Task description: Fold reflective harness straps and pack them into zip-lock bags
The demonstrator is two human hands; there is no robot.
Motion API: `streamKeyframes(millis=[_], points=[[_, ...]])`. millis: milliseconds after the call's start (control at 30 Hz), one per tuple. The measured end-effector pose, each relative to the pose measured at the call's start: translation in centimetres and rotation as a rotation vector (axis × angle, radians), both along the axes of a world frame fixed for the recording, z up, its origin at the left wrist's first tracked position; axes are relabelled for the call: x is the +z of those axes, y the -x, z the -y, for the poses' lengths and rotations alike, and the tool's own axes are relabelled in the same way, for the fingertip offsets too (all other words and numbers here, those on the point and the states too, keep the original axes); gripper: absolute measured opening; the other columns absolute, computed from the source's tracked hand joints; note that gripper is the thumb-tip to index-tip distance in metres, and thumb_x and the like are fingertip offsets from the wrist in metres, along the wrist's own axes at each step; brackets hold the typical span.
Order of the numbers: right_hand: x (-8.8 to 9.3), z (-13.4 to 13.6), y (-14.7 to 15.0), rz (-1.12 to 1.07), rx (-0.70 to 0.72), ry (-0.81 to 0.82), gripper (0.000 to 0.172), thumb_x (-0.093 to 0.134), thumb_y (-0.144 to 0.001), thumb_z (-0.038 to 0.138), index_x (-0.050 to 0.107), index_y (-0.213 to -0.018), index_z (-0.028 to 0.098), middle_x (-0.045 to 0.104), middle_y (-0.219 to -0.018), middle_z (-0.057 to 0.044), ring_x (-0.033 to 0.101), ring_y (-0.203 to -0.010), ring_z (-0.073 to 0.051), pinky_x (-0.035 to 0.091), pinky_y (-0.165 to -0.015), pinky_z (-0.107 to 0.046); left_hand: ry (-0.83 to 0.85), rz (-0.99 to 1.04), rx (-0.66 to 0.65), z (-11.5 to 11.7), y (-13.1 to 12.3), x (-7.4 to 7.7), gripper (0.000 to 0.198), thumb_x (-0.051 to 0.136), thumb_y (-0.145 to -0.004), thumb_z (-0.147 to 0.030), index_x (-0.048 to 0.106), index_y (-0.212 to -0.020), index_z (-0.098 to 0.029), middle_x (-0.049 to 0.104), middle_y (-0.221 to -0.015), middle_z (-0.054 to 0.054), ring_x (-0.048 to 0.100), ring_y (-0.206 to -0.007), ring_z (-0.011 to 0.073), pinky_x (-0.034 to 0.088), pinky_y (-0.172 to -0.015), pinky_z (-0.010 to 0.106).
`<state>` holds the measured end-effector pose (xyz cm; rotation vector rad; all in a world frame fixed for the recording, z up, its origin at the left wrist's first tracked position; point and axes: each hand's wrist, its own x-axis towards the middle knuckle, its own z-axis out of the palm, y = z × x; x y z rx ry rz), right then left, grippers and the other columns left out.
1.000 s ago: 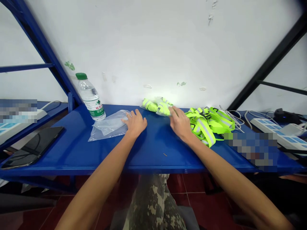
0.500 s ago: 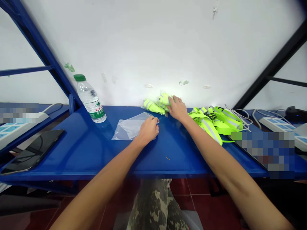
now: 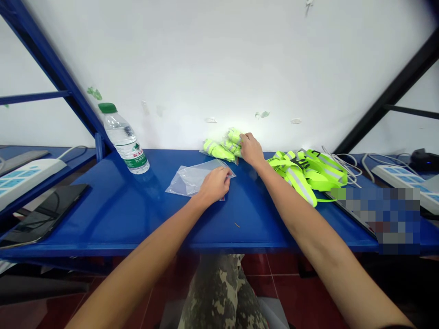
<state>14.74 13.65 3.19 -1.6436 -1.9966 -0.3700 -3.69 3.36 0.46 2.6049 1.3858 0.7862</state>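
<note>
Across the blue steel bench [image 3: 113, 224]: hands on bag and rolled bands

Left hand [image 3: 216, 185] lies curled on the clear plastic bag [image 3: 190, 178], pinch unclear. Right hand [image 3: 251, 150], fingers bent, touches the rolled reflective bands [image 3: 219, 150] at the far edge; any grip is hidden. Loose reflective straps [image 3: 305, 173] lie just right; a water bottle [image 3: 124, 141] stands far left.

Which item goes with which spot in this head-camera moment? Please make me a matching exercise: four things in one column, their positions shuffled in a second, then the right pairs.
Things:
1. Left hand
2. Right hand
3. Clear plastic bag
4. Clear plastic water bottle with a green cap

Positions:
A. Standing at the left end of the blue metal shelf, by the white wall
B. Touching rolled neon-yellow reflective bundles
C. Lying flat on the shelf, right of the bottle
D. Resting on the bag's edge

Pairs: 1-D, 2-B, 3-C, 4-A
</note>
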Motion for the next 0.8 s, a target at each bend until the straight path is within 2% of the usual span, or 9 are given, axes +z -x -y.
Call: streamKeyframes(millis=[67, 167, 267, 333, 433, 500, 567, 667, 800], points=[[0.4, 0.6, 0.1, 0.030, 0.003, 0.013, 0.042, 0.041, -0.094, 0.020, 0.049, -0.134, 0.012, 0.053, -0.130, -0.020, 0.054, -0.113, -0.032, 0.044, -0.095, -0.042, -0.010, 0.010, 0.005, 0.0, 0.0, 0.1, 0.020, 0.051, -0.086, -0.016, 0.065, -0.101, -0.018, 0.069, -0.100, 0.008, 0.065, -0.095, 0.0232, 0.051, -0.086, 0.035], [1.2, 2.1, 0.1, 0.041, 0.026, 0.007, 0.055, 0.046, -0.092, 0.027, 0.039, -0.143, 0.009, 0.045, -0.142, -0.021, 0.045, -0.126, -0.035, 0.040, -0.102, -0.046, -0.025, 0.023, 0.012, 0.1, 0.0, 0.2, 0.019, 0.051, -0.087, -0.018, 0.065, -0.100, -0.019, 0.070, -0.100, 0.007, 0.065, -0.095, 0.0235, 0.051, -0.084, 0.035], [1.9, 4.4, -0.1, 0.005, 0.024, -0.022, 0.063, 0.043, -0.092, 0.028, 0.028, -0.150, 0.007, 0.037, -0.149, -0.021, 0.046, -0.127, -0.034, 0.041, -0.101, -0.045, -0.039, 0.017, 0.012, 0.3, -0.1, 0.3, 0.018, 0.052, -0.088, -0.020, 0.065, -0.100, -0.019, 0.069, -0.101, 0.007, 0.064, -0.096, 0.0241, 0.051, -0.084, 0.036], [2.1, 6.4, -0.4, 0.015, -0.010, -0.038, 0.059, 0.042, -0.093, 0.030, 0.032, -0.147, 0.008, 0.045, -0.143, -0.021, 0.048, -0.124, -0.033, 0.041, -0.100, -0.044, -0.051, 0.016, 0.012, 0.4, -0.2, 0.3, 0.017, 0.052, -0.088, -0.022, 0.065, -0.099, -0.018, 0.069, -0.101, 0.008, 0.064, -0.096, 0.0247, 0.050, -0.085, 0.037], [1.9, 9.1, -1.4, 0.105, -0.151, -0.031, 0.052, 0.048, -0.092, 0.042, 0.050, -0.134, 0.011, 0.057, -0.128, -0.022, 0.046, -0.125, -0.038, 0.037, -0.102, -0.052, -0.064, 0.031, 0.015, 0.6, -0.4, 0.5, 0.017, 0.051, -0.089, -0.023, 0.065, -0.097, -0.018, 0.070, -0.100, 0.008, 0.063, -0.097, 0.0252, 0.050, -0.086, 0.038], [1.5, 10.3, -2.3, 0.138, -0.286, 0.062, 0.057, 0.054, -0.088, 0.056, 0.058, -0.124, 0.012, 0.059, -0.122, -0.023, 0.047, -0.122, -0.042, 0.038, -0.097, -0.057, -0.070, 0.041, 0.024, 0.7, -0.6, 0.7, 0.017, 0.051, -0.089, -0.024, 0.066, -0.095, -0.018, 0.070, -0.097, 0.008, 0.063, -0.095, 0.0252, 0.050, -0.085, 0.038], [1.0, 10.7, -3.2, 0.150, -0.371, 0.222, 0.061, 0.059, -0.082, 0.062, 0.061, -0.119, 0.013, 0.060, -0.119, -0.023, 0.053, -0.114, -0.043, 0.044, -0.088, -0.055, -0.079, 0.049, 0.032, 0.7, -0.7, 0.7, 0.017, 0.050, -0.089, -0.024, 0.066, -0.093, -0.018, 0.070, -0.095, 0.008, 0.063, -0.093, 0.0252, 0.050, -0.083, 0.038], [0.5, 10.4, -4.1, 0.173, -0.346, 0.344, 0.051, 0.062, -0.081, 0.053, 0.063, -0.114, 0.014, 0.061, -0.116, -0.021, 0.060, -0.106, -0.038, 0.048, -0.081, -0.046, -0.100, 0.061, 0.028, 0.8, -1.0, 0.7, 0.017, 0.050, -0.089, -0.023, 0.066, -0.093, -0.018, 0.070, -0.095, 0.008, 0.064, -0.094, 0.0256, 0.050, -0.084, 0.039], [0.4, 10.2, -3.9, 0.125, -0.209, 0.208, 0.042, 0.060, -0.084, 0.041, 0.062, -0.117, 0.015, 0.065, -0.111, -0.017, 0.063, -0.101, -0.035, 0.049, -0.079, -0.042, -0.061, 0.109, -0.036, 1.0, -1.5, 0.4, 0.021, 0.051, -0.089, -0.027, 0.067, -0.099, -0.017, 0.072, -0.098, 0.009, 0.065, -0.094, 0.0254, 0.051, -0.087, 0.040]])
